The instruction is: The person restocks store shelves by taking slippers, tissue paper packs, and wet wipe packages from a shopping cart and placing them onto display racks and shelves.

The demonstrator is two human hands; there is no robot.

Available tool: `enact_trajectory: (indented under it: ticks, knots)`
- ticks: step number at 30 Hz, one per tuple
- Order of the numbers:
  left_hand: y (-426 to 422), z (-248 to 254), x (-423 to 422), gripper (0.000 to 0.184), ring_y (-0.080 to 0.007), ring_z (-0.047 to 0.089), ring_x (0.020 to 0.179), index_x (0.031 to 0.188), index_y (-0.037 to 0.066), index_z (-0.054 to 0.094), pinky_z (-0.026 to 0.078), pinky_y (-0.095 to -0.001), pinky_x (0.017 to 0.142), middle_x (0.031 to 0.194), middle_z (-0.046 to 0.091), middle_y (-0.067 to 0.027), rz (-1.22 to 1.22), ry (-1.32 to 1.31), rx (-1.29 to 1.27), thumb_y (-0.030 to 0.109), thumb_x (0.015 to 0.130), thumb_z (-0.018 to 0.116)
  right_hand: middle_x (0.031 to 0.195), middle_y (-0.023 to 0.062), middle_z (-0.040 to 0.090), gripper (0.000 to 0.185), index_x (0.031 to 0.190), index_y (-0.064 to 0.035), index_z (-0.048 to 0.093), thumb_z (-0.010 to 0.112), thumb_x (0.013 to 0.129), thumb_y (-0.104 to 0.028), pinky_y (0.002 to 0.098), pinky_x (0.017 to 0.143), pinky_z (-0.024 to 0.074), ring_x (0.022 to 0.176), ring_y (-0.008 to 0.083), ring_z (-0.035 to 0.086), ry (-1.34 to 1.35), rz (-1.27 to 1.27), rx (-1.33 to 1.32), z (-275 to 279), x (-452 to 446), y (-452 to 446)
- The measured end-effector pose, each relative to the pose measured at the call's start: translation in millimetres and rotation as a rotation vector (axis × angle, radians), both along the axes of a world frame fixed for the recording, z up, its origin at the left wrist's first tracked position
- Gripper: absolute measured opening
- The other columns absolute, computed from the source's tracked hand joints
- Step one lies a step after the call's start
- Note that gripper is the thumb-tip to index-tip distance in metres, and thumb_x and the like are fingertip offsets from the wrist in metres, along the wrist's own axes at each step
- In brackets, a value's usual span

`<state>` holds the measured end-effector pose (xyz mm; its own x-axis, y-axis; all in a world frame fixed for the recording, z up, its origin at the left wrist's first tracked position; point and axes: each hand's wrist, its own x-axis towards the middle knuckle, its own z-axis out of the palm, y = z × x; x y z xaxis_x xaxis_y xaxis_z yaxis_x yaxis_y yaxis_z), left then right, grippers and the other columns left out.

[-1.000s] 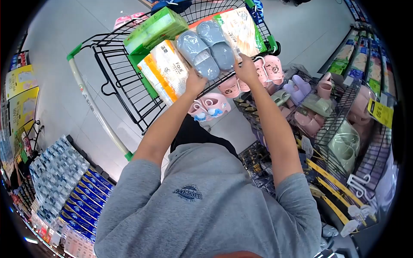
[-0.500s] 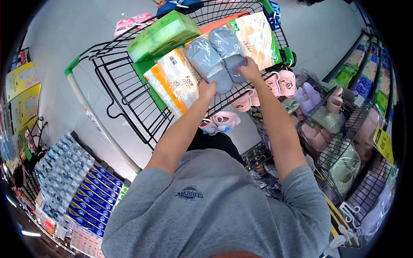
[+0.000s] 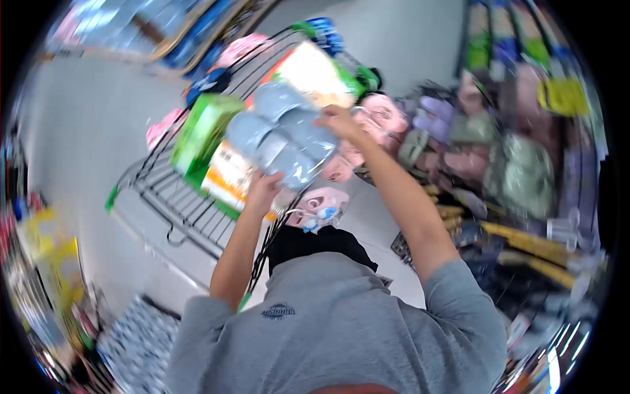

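A pair of grey-blue slippers (image 3: 252, 133) in clear plastic is tilted above the shopping cart (image 3: 141, 187). My left hand (image 3: 264, 190) grips the package at its lower left, fingers closed on the near end. On the right side, my right hand (image 3: 338, 121) is closed on its edge. Beneath and around the slippers, the cart holds a green pack (image 3: 207, 134), a white and orange tissue pack (image 3: 230, 172) and a white pack (image 3: 316, 71). Motion blurs their printing.
Pink clogs (image 3: 384, 113) are beside the cart's right edge, and pink shoes with blue trim (image 3: 323, 205) show by my legs. Racks of bagged slippers (image 3: 525, 174) stand at right, under a yellow sign (image 3: 564, 97). Blue-and-white packs (image 3: 138, 345) are stacked lower left.
The view has swung, bringing a shelf into the upper left. The slippers, still in both hands, now sit more tilted. My left hand is lower relative to my right.
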<state>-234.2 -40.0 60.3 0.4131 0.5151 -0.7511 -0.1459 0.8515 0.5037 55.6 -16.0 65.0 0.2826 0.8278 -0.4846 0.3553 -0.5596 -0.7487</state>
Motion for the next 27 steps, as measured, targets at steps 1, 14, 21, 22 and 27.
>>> enact_trajectory:
  ticks: [1, 14, 21, 22, 27]
  knots:
    - [-6, 1, -5, 0.038, -0.0226, 0.059, 0.097, 0.112, 0.006, 0.048, 0.049, -0.0393, 0.084, 0.105, 0.059, -0.0111, 0.048, -0.119, 0.095, -0.001, 0.076, 0.062, 0.106, 0.0139, 0.063, 0.063, 0.116, 0.0031, 0.057, 0.077, 0.066, -0.031, 0.0356, 0.083, 0.048, 0.097, 0.0242, 0.06, 0.074, -0.137, 0.003, 23, -19, -18]
    - [-55, 74, 58, 0.06, -0.0235, 0.058, 0.097, 0.118, -0.001, 0.05, 0.049, -0.032, 0.078, 0.11, 0.059, -0.0105, -0.811, -0.346, 0.349, -0.013, 0.059, 0.053, 0.099, 0.0117, 0.066, 0.054, 0.109, 0.0023, 0.059, 0.08, 0.063, -0.017, 0.033, 0.081, 0.048, 0.09, 0.0187, 0.06, 0.177, -0.462, 0.336, 116, -78, -349]
    - [-266, 122, 143, 0.049, -0.0172, 0.057, 0.083, 0.109, -0.001, 0.055, 0.048, -0.028, 0.073, 0.088, 0.06, -0.0061, -1.309, -0.421, 0.465, -0.011, 0.061, 0.053, 0.097, 0.0149, 0.066, 0.055, 0.107, 0.0043, 0.06, 0.079, 0.062, -0.021, 0.0343, 0.079, 0.0486, 0.086, 0.0231, 0.063, 0.02, -1.106, 0.476, 119, -168, -591]
    - [-302, 115, 145, 0.05, -0.0169, 0.058, 0.086, 0.112, 0.0, 0.054, 0.047, -0.0278, 0.075, 0.093, 0.061, -0.0063, -1.403, -0.434, 0.479, -0.01, 0.063, 0.053, 0.096, 0.0146, 0.066, 0.056, 0.109, 0.0046, 0.058, 0.078, 0.062, -0.019, 0.0347, 0.078, 0.0487, 0.085, 0.0234, 0.063, 0.0, -1.218, 0.45, 119, -189, -626]
    - [-489, 92, 108, 0.046, -0.0178, 0.059, 0.09, 0.11, 0.002, 0.056, 0.046, -0.029, 0.079, 0.096, 0.063, -0.0063, -1.594, -0.482, 0.463, -0.007, 0.065, 0.06, 0.093, 0.0083, 0.063, 0.048, 0.107, 0.0019, 0.058, 0.068, 0.06, 0.002, 0.0337, 0.074, 0.0488, 0.082, 0.0205, 0.06, 0.021, -1.688, 0.52, 93, -297, -772]
